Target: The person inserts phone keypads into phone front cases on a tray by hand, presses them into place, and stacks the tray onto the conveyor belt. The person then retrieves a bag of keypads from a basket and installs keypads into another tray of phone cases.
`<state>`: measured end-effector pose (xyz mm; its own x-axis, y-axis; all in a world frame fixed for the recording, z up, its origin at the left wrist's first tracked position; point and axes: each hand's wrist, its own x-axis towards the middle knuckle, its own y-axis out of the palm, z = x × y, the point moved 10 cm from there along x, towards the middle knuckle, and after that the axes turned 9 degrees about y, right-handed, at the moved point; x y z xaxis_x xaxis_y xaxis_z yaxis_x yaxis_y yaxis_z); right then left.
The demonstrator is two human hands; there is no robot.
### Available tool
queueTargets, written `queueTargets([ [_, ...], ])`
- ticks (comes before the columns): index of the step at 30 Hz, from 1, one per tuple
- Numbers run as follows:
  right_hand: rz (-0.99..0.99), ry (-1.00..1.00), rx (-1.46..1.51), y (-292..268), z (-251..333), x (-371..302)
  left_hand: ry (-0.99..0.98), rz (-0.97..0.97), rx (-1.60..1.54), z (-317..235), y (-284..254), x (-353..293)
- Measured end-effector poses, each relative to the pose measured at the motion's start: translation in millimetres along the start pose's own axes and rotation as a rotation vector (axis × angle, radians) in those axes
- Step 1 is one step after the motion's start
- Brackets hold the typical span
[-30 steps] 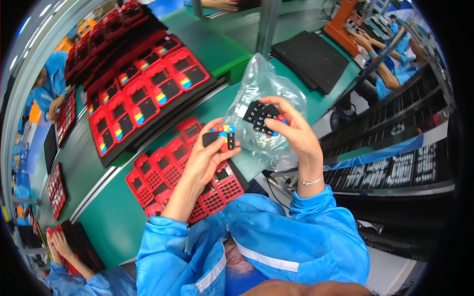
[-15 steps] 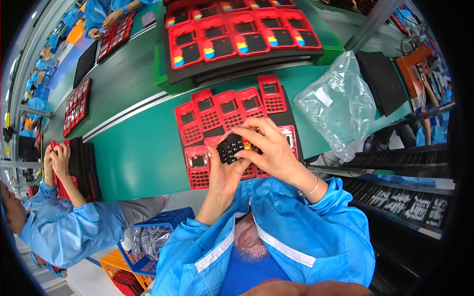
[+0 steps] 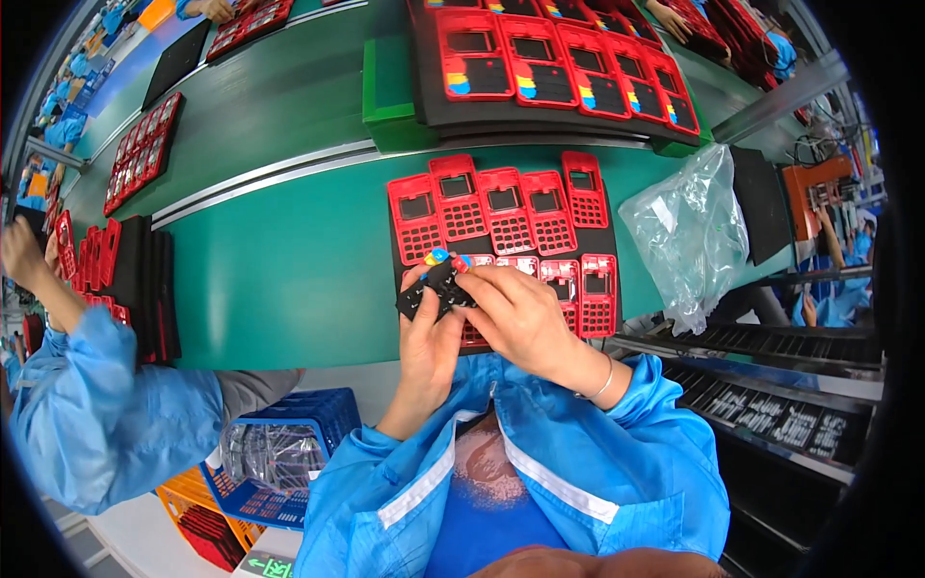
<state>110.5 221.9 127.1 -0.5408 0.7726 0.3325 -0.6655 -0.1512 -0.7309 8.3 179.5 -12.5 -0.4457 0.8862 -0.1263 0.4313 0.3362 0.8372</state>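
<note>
tipped since half a second ago: black rubber keypad [image 3: 446, 285] with little white marks, now on a slant, with round yellow, blue and red bits [image 3: 436, 257] poking out at the far edge. held up close, in front of the chest, between both hands. gripped by the left hand [image 3: 429, 352], with the thumb on the front; can't see the fingers behind. pinched by the right hand [image 3: 520, 313] too, with fingertips bent in near the red bit; can't tell how tight.

just past the hands, on a flat black mat [image 3: 595, 241]: bright red plastic shells [image 3: 504, 214] with a window and small square holes, in two rows, some partly covered. no keypad to be seen in these, so likely plenty left to do. to the right, on the green bench [image 3: 279, 260]: crinkly clear plastic bag [image 3: 689, 241].

farther out, above a boxy green stand [image 3: 400, 130]: more red plastic shells [image 3: 469, 56], with black pieces and blue and yellow bits inside. probably filled already.
</note>
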Motion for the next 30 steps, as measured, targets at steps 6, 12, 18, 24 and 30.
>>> queueTargets([
  [6,0.256,-0.080,0.207,21.8,2.4,15.5,-0.057,-0.060,-0.091,-11.4,-21.7,4.0],
  [12,0.165,0.110,0.256,24.9,-5.8,27.0,0.052,-0.110,0.015,-34.0,-45.1,7.1],
  [18,0.153,0.197,0.169,41.3,-45.2,53.3,0.138,-0.102,-0.048,-62.8,-73.3,17.0],
  [24,0.083,0.112,-0.015,76.5,-47.1,63.3,0.201,-0.131,0.009,-65.4,-82.9,18.0],
  [30,0.075,0.038,-0.149,87.7,-52.4,59.1,0.173,-0.122,0.018,-64.3,-77.6,19.6],
])
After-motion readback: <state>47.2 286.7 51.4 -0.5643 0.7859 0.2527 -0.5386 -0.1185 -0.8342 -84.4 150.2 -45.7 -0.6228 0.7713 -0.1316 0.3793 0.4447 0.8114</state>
